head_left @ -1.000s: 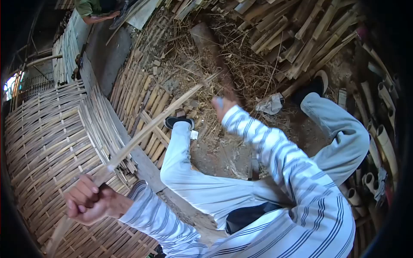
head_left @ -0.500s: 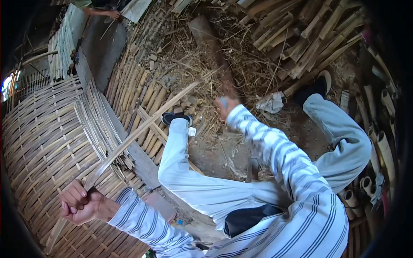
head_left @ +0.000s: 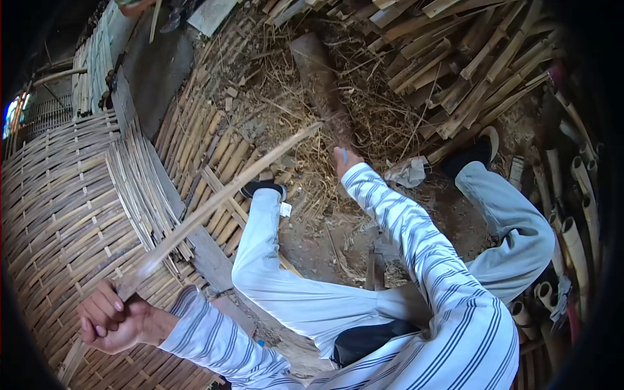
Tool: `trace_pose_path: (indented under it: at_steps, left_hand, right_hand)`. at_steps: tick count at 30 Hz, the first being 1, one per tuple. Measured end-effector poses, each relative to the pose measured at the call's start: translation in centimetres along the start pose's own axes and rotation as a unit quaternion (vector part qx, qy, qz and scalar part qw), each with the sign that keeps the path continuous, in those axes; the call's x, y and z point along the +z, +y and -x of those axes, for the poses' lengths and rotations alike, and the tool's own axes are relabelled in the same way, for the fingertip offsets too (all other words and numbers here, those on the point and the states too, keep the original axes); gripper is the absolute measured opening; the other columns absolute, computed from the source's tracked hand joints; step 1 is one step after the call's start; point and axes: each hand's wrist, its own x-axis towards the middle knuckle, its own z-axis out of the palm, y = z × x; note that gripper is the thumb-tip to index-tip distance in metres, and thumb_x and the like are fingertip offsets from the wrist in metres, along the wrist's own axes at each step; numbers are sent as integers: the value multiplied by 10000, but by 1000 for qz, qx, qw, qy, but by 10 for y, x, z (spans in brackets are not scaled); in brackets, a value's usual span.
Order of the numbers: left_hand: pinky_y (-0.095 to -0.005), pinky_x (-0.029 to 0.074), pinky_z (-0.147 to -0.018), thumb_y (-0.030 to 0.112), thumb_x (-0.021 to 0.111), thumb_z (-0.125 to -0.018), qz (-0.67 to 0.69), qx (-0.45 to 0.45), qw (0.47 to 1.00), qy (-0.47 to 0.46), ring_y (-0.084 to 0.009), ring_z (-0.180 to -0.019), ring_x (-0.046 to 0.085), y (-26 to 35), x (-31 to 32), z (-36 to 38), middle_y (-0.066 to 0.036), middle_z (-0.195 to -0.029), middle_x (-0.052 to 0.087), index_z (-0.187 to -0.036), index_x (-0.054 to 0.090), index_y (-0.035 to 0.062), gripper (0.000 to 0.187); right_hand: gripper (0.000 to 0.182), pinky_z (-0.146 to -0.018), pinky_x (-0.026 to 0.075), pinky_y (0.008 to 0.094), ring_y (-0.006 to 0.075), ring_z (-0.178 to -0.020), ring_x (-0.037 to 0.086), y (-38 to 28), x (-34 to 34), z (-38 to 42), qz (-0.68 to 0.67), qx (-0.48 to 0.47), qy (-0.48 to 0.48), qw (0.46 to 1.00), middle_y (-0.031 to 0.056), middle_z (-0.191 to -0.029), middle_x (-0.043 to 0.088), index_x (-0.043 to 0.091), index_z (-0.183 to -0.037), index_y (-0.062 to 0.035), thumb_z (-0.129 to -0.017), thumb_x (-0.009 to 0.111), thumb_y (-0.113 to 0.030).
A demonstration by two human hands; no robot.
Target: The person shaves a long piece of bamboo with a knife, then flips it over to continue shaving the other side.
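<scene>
My left hand [head_left: 120,318] is closed in a fist around a long split bamboo strip [head_left: 227,190], near its lower end. The strip slants up to the right, and its far tip overlaps the edge of a broad, rusty machete [head_left: 318,75]. My right hand [head_left: 346,160] grips the machete at its narrow lower end; the grip is mostly hidden by the fingers. Something light blue shows on that hand. Beneath the blade lie curly bamboo shavings [head_left: 383,107].
Woven bamboo matting [head_left: 65,214] spreads on the left, with a bundle of thin strips [head_left: 140,188] on it. Split bamboo pieces [head_left: 448,58] are piled at upper right. Bamboo tubes [head_left: 575,240] line the right side. Crumpled plastic [head_left: 408,172] lies near my right hand. Another person's arm [head_left: 133,6] shows at top left.
My left hand has shifted slightly left and down with the bamboo strip. My right hand and the machete, blurred before, now look sharp. The other person's hand has moved up, nearly out of view.
</scene>
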Motion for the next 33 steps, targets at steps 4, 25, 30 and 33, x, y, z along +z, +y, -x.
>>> trace_pose_path:
  at_steps: [4,25,30,33]
  left_hand:
    - [-234,311,-435,116,470,-775,18,-2,999,-29,-86,-355,216,-1,-11,-4,45,-425,256,-515,315,189,312]
    - [-295,384,-499,206,504,-737,147,-23,973,-174,-127,-408,300,6,-41,36,4,-455,298,-643,369,127,182]
    - [-361,402,-651,230,490,-636,54,-27,998,-28,-220,-615,432,15,-21,57,-82,-636,405,-790,385,103,225]
    - [-405,395,-712,157,452,-603,69,-65,995,15,-245,-676,450,31,-2,67,-91,-722,432,-840,404,97,249]
  right_hand:
    - [442,-819,460,447,407,-931,597,13,-1,26,4,-92,-8,996,238,-966,628,599,-1032,-11,-887,501,-416]
    - [707,-938,388,423,348,-1099,537,48,-123,12,183,172,-88,964,204,-1176,574,578,-1183,-29,-868,378,-630]
    - [638,-677,466,400,284,-707,608,59,-151,73,69,78,29,994,128,-743,641,654,-907,-29,-863,417,-620]
    - [533,-448,394,354,187,-441,475,10,-186,146,-155,63,-19,986,37,-505,463,554,-730,-71,-865,470,-579]
